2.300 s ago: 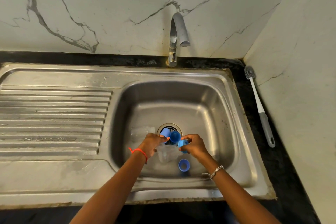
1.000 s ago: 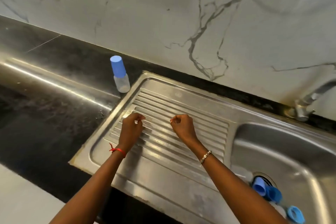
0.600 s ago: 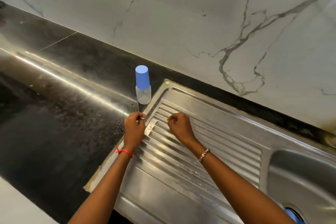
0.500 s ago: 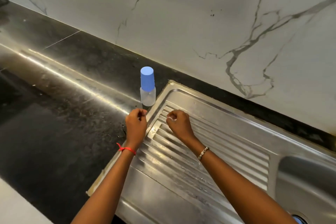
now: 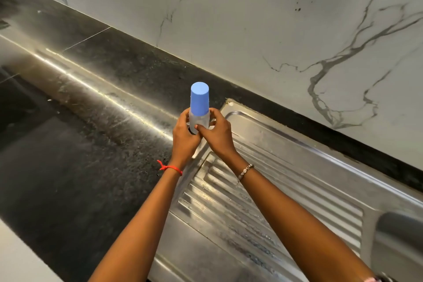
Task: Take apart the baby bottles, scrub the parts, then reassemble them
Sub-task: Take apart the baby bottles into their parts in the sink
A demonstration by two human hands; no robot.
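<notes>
Head view: near the middle of the frame we saw the bottle [image 5: 198, 121] upright, its blue cap [image 5: 199, 98] on, at the corner where the dark surface [image 5: 75, 144] met the drainboard [image 5: 274, 190]. Our left hand [image 5: 184, 137] wrapped its clear body from the left; our right hand [image 5: 217, 136] clasped it from the right, thumb across the front. Both grips were closed on the bottle. A red thread [image 5: 170, 168] circled the left wrist, a bracelet [image 5: 245, 171] the right.
</notes>
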